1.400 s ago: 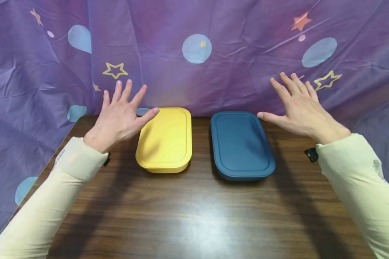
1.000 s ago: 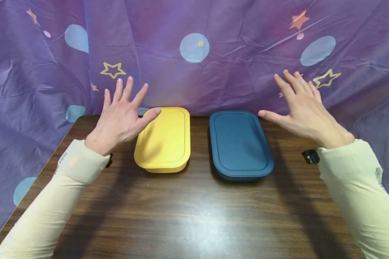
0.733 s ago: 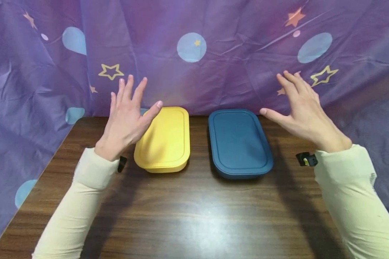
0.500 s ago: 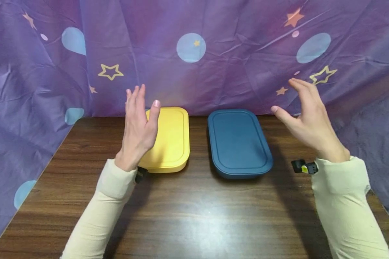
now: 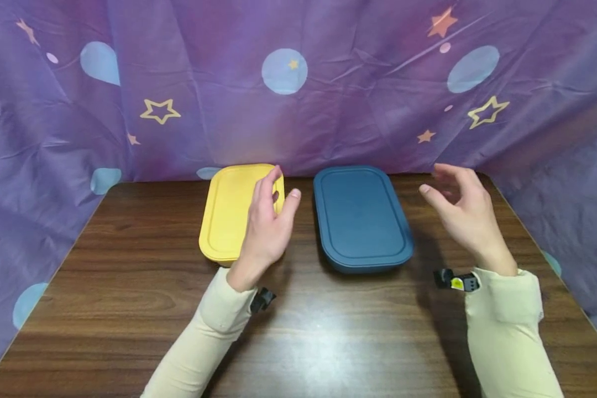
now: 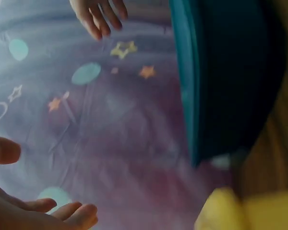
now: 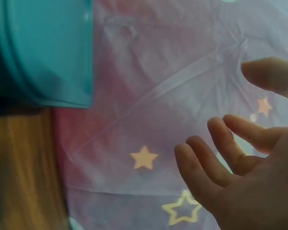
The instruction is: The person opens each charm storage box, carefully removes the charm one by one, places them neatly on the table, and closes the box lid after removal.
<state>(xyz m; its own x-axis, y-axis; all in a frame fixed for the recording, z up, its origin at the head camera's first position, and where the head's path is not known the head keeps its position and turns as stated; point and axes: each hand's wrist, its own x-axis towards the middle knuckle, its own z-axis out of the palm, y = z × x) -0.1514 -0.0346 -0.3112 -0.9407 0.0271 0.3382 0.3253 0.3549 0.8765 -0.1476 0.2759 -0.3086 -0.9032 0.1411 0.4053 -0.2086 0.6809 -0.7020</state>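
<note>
Two lidded rectangular food containers stand side by side on the table in the head view. The left one is a yellow container (image 5: 229,210), the other a dark blue container (image 5: 363,215). My left hand (image 5: 268,226) hovers over the yellow container's right side and hides part of its lid; its fingers are loosely bent and hold nothing. Right of the blue container, my right hand (image 5: 470,213) is held in the air, thumb apart from loosely bent fingers, with nothing in it. In the right wrist view, the blue container's edge (image 7: 53,57) is apart from the fingers (image 7: 201,163).
A brown wood-grain table (image 5: 129,287) lies beneath both containers. Behind it hangs a purple cloth (image 5: 358,99) printed with stars and dots. Each wrist wears a small black device, such as the right wrist device (image 5: 456,281).
My left hand has swept right, from the yellow container's left side to over its right side. My right hand has lowered, its fingers bending more. Both containers have stayed in place.
</note>
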